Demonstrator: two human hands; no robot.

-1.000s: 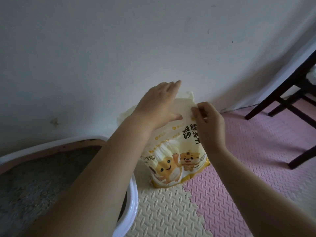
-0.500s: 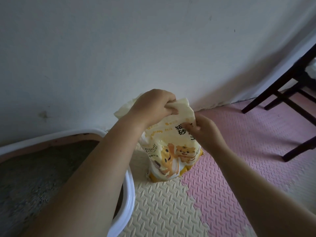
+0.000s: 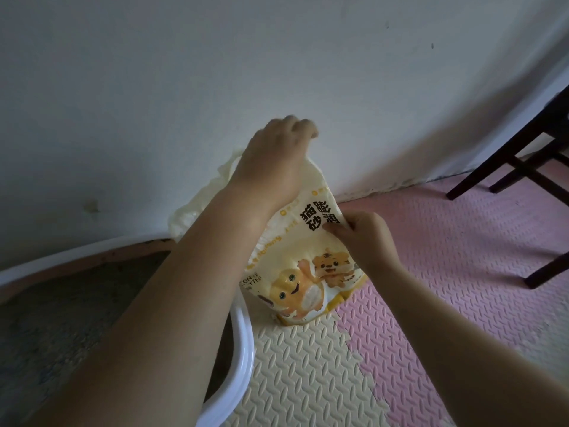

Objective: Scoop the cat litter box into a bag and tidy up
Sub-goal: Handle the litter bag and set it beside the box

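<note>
A cream and yellow cat litter bag (image 3: 308,266) with cartoon tigers printed on it stands on the foam mat against the wall. My left hand (image 3: 274,161) rests over the bag's top with fingers curled down behind it, gripping the upper edge. My right hand (image 3: 363,238) pinches the bag's right edge beside the black printed characters. The litter box (image 3: 243,343), white-rimmed and filled with grey litter (image 3: 61,318), sits at the lower left under my left forearm.
The white wall (image 3: 277,72) rises right behind the bag. Dark chair legs (image 3: 505,167) stand at the right on the pink foam mat (image 3: 446,272). Cream foam tiles (image 3: 301,374) lie in front of the bag.
My left hand has slid up and back over the bag's top. My right hand stays pinched on the right edge, and the bag front is pulled flatter.
</note>
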